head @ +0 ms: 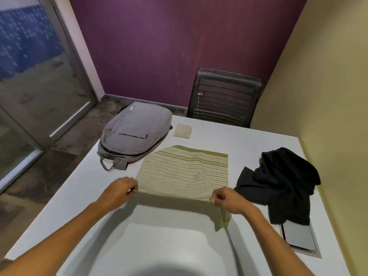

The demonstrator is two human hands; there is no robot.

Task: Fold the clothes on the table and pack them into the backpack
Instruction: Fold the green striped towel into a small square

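Observation:
A beige cloth with thin green stripes lies partly on the white table, its near edge lifted off the surface. My left hand pinches the near left corner and my right hand grips the near right corner, where a strip of cloth hangs down. A grey backpack lies flat at the table's far left, its zips closed as far as I can see. A crumpled black garment sits to the right. A small folded beige cloth rests beside the backpack.
A black mesh chair stands behind the table's far edge. A grey cable hatch is set into the table at the near right, partly under the black garment. A yellow wall runs along the right; a glass door is at the left.

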